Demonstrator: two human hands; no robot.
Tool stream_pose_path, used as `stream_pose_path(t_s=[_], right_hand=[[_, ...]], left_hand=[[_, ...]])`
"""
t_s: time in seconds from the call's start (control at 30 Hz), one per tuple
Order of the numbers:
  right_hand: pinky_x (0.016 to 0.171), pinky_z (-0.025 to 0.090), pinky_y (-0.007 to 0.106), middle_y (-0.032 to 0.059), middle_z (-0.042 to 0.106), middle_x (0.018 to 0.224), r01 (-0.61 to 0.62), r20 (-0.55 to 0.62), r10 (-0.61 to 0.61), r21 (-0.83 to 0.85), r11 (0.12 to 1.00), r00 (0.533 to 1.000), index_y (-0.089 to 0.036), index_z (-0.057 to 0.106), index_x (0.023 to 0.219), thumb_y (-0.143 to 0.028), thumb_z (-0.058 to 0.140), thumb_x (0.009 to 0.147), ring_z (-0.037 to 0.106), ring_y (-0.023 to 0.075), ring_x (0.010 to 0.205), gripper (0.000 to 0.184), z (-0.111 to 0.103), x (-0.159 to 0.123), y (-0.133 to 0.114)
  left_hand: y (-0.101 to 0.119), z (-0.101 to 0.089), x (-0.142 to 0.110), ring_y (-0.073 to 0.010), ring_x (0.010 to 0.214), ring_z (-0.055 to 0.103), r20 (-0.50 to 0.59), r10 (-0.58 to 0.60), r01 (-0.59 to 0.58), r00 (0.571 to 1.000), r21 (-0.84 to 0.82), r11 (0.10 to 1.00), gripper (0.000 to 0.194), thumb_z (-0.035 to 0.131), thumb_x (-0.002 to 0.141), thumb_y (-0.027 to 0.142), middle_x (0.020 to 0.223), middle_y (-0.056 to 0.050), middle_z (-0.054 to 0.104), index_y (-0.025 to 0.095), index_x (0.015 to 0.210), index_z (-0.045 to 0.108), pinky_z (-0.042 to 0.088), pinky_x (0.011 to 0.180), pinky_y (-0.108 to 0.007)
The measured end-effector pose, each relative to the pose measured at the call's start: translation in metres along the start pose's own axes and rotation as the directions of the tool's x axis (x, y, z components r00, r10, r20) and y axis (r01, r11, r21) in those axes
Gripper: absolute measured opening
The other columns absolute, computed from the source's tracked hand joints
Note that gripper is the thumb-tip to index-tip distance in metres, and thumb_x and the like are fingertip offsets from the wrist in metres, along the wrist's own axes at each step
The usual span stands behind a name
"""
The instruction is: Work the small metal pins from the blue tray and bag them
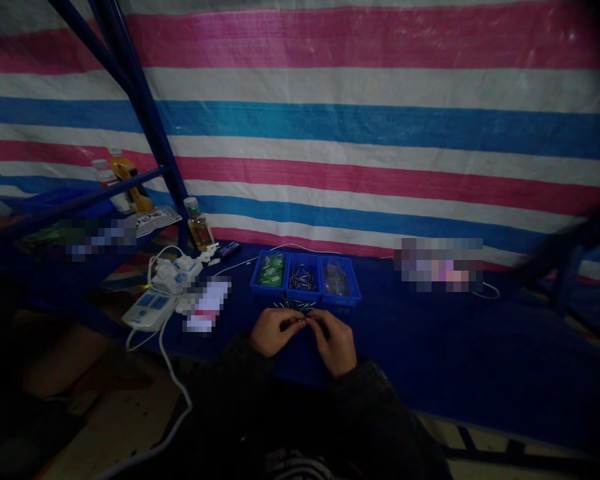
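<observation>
Two hands meet near the front edge of the worktop [405,333] — left hand [275,332] and right hand [336,343] closed, fingertips pinching something too small to tell — with loose pins [294,305] spread just before three filled blue bins [305,295].

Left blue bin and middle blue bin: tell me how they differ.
The left blue bin holds green packets, while the middle blue bin holds loose dark metal pins. The left blue bin's contents look bulky and pale; the middle blue bin's look thin and spiky. The left blue bin ends the row; the middle blue bin sits between two others. Both are open-topped, rectangular, blue and look the same size.
</observation>
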State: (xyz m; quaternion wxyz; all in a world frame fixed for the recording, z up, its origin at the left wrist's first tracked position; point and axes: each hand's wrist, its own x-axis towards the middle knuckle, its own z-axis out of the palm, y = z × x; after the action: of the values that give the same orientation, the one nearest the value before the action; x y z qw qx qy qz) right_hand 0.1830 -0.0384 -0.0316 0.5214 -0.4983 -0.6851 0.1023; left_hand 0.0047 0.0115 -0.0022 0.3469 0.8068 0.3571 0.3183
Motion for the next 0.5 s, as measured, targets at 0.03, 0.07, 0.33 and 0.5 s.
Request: stream_pose_path(t_s=[0.03, 0.07, 0.33, 0.5], right_hand=[[0.079, 0.058, 0.032, 0.0047, 0.075, 0.093, -0.004, -0.004, 0.004, -0.001, 1.0, 1.0, -0.023, 0.066, 0.107, -0.025, 0.054, 0.099, 0.073, 0.0197, 0.085, 0.014, 0.0001, -0.0002, 0.0003], [0.078, 0.058, 0.031, 0.0046, 0.075, 0.093, -0.008, -0.004, 0.008, -0.003, 1.0, 1.0, -0.023, 0.065, 0.109, -0.026, 0.054, 0.099, 0.073, 0.0198, 0.084, 0.015, 0.0001, -0.0003, 0.0006], [0.08, 0.059, 0.033, 0.0057, 0.076, 0.096, -0.01, 0.065, 0.009, 0.024, 1.0, 0.998, -0.024, 0.067, 0.107, -0.031, 0.054, 0.1, 0.074, 0.0212, 0.086, 0.016, -0.0003, -0.0011, -0.0006], [0.084, 0.058, 0.035, 0.0068, 0.075, 0.098, 0.01, 0.106, -0.018, 0.07, 0.997, 0.994, -0.024, 0.067, 0.11, -0.03, 0.055, 0.1, 0.073, 0.0217, 0.09, 0.017, -0.0045, -0.0005, -0.0066]], left_hand=[[0.0005, 0.0, -0.0002, -0.0118, 0.061, 0.058, -0.003, 0.004, -0.004, 1.0, 0.008, 1.0, 0.024, 0.063, 0.093, 0.033, 0.077, -0.003, 0.073, 0.016, 0.102, 0.077, 0.042, 0.058, -0.021], [0.0008, 0.0, -0.0003, -0.0113, 0.061, 0.057, -0.008, 0.008, -0.008, 1.0, 0.015, 1.0, 0.023, 0.063, 0.092, 0.031, 0.075, -0.002, 0.071, 0.016, 0.103, 0.077, 0.041, 0.058, -0.02], [0.0039, 0.0008, 0.0, -0.0094, 0.056, 0.053, 0.005, 0.027, -0.027, 1.0, 0.021, 0.999, 0.016, 0.064, 0.087, 0.024, 0.069, 0.0, 0.067, 0.015, 0.096, 0.074, 0.041, 0.056, -0.02], [0.0055, -0.0006, -0.0005, -0.0101, 0.059, 0.055, -0.015, 0.071, -0.071, 0.997, 0.05, 0.996, 0.013, 0.064, 0.085, 0.02, 0.074, -0.001, 0.069, 0.015, 0.094, 0.073, 0.042, 0.059, -0.021]])
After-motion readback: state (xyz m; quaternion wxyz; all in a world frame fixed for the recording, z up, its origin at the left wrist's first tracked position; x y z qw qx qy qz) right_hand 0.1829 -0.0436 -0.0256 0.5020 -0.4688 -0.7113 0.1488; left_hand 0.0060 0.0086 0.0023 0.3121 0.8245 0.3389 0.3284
